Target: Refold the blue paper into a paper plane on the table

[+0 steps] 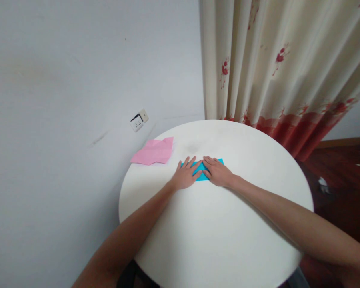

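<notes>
A blue sheet of paper (202, 176), seemingly folded into a narrow strip, lies flat on the round white table (216, 228). My left hand (184, 175) rests on its left part with the fingers spread. On the right part lies my right hand (217, 171), palm down, its fingers stretched out and the thumb apart. Both index fingertips nearly meet at the strip's far edge. The hands cover much of the paper, so its ends show only in part. A creased pink sheet of paper (154, 152) sits beyond my left hand, near the table's edge.
A pale wall (78, 100) stands close along the table's left side, with a power socket (137, 123) on it. Behind the table hangs a cream and red curtain (258, 80). Dark floor (342, 208) shows to the right, with a small pale object (323, 185) on it.
</notes>
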